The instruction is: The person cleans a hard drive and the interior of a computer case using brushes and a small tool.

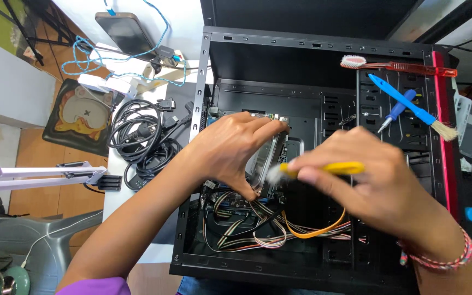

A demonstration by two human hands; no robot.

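Left hand (pixel 236 150) is clamped around a hard drive (pixel 269 158), holding it up on edge over the open black PC case (pixel 230 60), thumb under one side, fingers on the other. Right hand (pixel 367 186) is pinched shut on a yellow-handled brush (pixel 323 168), bristles right at the drive's face. I'd guess the drive is dense, rigid and shock-sensitive, so hold the metal side edges, not the circuit board. Loose ribbon cables (pixel 269 235) sit below, soft and snaggy.
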